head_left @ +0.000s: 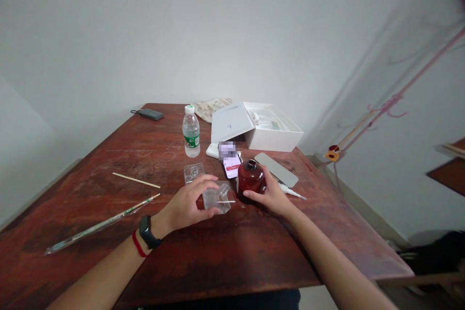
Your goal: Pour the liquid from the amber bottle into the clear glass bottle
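Observation:
My left hand (187, 202) rests over a clear square plastic container (217, 197), its fingertips on the near corner and seeming to hold it. A thin white stick (225, 201) pokes through or lies across that container. My right hand (271, 193) wraps the side of a dark red glass bottle (250, 178), which stands upright with a black neck. A second clear square container (193, 172) sits just beyond my left hand, apart from it. Its lid or contents are hard to make out.
On the wooden table (203, 256) lie a wooden stick (136, 180), a long green-flecked tube (103, 223), a water bottle (191, 131), a white box (256, 126), a phone (231, 165), a grey panel (276, 169) and a white nozzle (292, 192). Walls bound the far side.

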The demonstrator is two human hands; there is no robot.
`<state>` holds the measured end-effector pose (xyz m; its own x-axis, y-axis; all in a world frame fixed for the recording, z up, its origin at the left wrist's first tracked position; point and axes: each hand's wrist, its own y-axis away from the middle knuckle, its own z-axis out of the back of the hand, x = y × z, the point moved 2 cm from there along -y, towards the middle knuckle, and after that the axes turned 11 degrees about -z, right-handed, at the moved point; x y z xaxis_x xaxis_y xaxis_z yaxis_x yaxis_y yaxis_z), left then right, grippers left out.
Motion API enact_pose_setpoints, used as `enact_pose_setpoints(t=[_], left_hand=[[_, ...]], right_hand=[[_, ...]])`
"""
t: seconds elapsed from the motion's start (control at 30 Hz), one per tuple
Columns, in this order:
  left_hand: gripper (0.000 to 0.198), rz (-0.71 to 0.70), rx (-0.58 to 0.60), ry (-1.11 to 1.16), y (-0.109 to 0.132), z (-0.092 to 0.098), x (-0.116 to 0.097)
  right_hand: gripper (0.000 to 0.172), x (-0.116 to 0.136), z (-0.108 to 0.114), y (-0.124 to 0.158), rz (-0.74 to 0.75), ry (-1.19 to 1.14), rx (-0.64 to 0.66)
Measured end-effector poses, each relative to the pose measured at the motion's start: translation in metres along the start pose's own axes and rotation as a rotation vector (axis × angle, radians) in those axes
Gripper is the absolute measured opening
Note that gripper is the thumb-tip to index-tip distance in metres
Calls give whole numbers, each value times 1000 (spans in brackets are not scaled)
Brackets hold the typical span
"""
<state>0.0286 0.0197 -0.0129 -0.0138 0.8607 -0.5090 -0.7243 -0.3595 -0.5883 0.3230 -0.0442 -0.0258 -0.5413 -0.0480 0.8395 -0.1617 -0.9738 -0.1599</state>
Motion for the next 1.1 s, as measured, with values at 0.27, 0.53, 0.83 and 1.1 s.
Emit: enact_pose_setpoints(t=[0.27,0.53,0.83,1.1], left_hand=[[45,-11,4,-11,2,-2,1],[42,-4,-24,12,1,-1,-2],[41,7,-15,11,0,0,-5],[41,7,4,6,1,0,-5]], right_hand=[[93,-8,1,1,-50,23,-6],[93,-13,1,-1,-22,68,-31],[91,-14,0,1,-21,75,-27],[91,-13,2,1,-33,74,-22]])
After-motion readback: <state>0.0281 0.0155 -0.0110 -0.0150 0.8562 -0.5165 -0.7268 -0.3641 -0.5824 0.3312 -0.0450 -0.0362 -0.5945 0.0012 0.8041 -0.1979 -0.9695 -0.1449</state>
